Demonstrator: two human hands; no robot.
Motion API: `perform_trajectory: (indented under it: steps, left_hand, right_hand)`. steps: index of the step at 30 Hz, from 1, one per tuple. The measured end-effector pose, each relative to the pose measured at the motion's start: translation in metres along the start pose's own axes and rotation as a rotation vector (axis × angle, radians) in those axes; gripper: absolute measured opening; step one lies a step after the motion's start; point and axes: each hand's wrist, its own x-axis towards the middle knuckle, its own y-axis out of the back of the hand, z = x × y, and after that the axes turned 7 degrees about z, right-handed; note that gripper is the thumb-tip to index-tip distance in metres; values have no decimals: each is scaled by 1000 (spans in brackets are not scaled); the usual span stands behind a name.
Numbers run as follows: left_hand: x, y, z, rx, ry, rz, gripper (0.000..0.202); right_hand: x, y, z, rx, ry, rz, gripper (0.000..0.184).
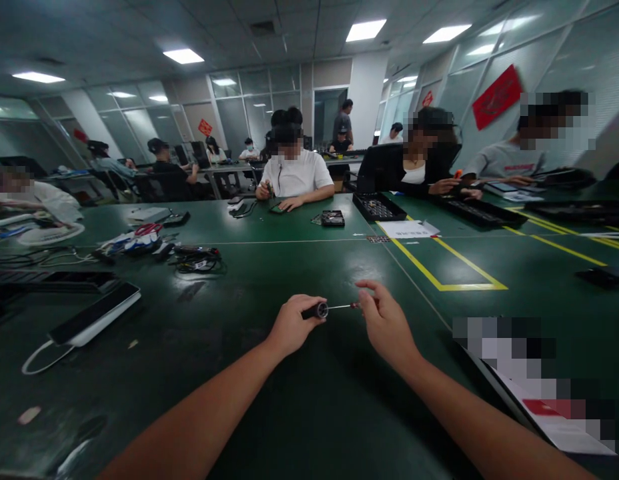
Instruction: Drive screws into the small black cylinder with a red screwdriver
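Observation:
Near the middle of the green table, my left hand (292, 325) is closed around a small dark cylindrical part (320, 310), whose round end faces me. What the part is exactly, I cannot make out. A thin screwdriver (342, 307) lies level between the two hands, its bright shaft reaching to the cylindrical part. Its reddish handle end sits at the fingers of my right hand (387, 320), which grips it with the index finger raised. The rest of the handle is hidden by the hand. Whether the tip touches the part is too small to tell.
A long white-and-black device (97, 313) with a white cable lies at left. Behind it are bundled black cables (197, 260). Yellow tape (469, 288) marks the table at right, near a partly blurred booklet (564, 427). Across the table, a person in a white shirt (302, 175) works beside black trays (379, 207).

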Motion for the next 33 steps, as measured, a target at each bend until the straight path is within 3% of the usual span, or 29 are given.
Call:
perform_trajectory:
  steps: [6, 10, 15, 18, 24, 29, 33]
  left_hand:
    - [-1, 0, 0, -5, 0, 11, 38]
    - [-1, 0, 3, -5, -57, -31, 35]
    - [-1, 1, 5, 30, -92, -27, 35]
    - [0, 3, 3, 56, -74, 7, 35]
    - [2, 3, -3, 85, -91, 25, 33]
    - [2, 3, -6, 95, -93, 27, 37]
    - [3, 4, -3, 100, -95, 18, 37]
  right_hand:
    - [0, -1, 7, 88, 49, 4, 26]
    - [4, 4, 4, -35, -5, 24, 42]
    - [2, 1, 5, 73, -6, 97, 34]
    - [1, -2, 6, 167, 11, 50, 26]
    - [0, -3, 5, 32, -14, 14, 38]
    - [-1, -5, 3, 184, 33, 69, 25]
    - [1, -5, 1, 235, 7, 70, 28]
